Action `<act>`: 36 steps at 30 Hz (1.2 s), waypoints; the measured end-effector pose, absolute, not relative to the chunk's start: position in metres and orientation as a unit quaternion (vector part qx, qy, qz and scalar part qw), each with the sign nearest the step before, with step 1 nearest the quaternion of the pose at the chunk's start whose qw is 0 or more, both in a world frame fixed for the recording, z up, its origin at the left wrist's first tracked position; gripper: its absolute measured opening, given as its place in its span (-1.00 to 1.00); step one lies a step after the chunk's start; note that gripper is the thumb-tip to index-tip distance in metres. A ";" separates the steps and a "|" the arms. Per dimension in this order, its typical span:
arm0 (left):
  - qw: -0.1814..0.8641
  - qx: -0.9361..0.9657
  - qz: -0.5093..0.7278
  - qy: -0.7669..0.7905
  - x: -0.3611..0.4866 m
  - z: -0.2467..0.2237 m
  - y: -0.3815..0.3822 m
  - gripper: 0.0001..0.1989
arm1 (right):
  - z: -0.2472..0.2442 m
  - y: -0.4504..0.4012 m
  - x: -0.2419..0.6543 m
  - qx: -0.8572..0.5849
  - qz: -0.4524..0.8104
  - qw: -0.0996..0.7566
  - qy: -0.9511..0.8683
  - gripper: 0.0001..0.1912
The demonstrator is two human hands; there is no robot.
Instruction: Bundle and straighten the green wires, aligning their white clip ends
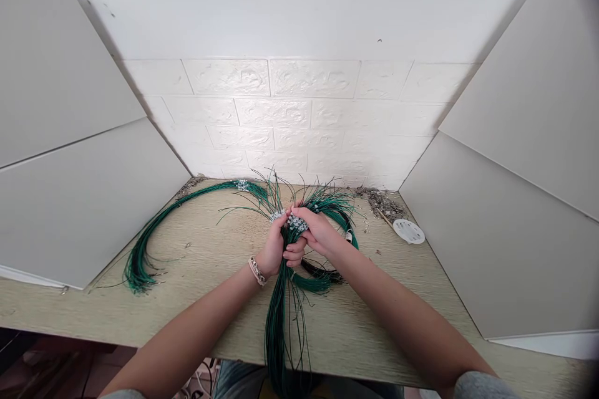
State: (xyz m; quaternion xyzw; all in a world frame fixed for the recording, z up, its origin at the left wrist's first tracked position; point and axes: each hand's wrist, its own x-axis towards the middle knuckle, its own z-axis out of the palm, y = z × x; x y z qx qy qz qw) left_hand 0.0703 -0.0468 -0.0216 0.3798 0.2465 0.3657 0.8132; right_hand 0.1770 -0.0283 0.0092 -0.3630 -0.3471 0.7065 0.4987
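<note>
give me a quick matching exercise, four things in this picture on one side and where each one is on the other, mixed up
Things:
1. green wire bundle with white tips
2. loose curved green wire bundle
3. small white round disc
4. beaded bracelet

Places:
A. on the left wrist
B. lying on the wooden table, far left
C. gripped in both hands, the left hand and the right hand
D. on the table near the right panel

Pairs: 1-C, 2-B, 3-D, 4-A

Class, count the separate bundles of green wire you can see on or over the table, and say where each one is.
3. One bundle arcs across the table's left; one is held in both hands, trailing off the front edge; one coil lies beneath the right hand. Overlaps may hide more.
</note>
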 end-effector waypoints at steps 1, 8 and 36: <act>0.814 0.379 0.364 0.248 0.070 -0.021 -0.047 -0.47 | 0.009 -0.028 0.177 -0.357 0.712 0.501 -0.339 -0.81; 0.802 0.393 0.357 0.273 0.073 -0.014 -0.049 -0.41 | 0.009 -0.026 0.179 -0.333 0.740 0.489 -0.321 -0.84; 0.777 0.404 0.336 0.346 0.074 -0.016 -0.048 -0.47 | 0.002 -0.026 0.179 -0.349 0.719 0.509 -0.321 -0.73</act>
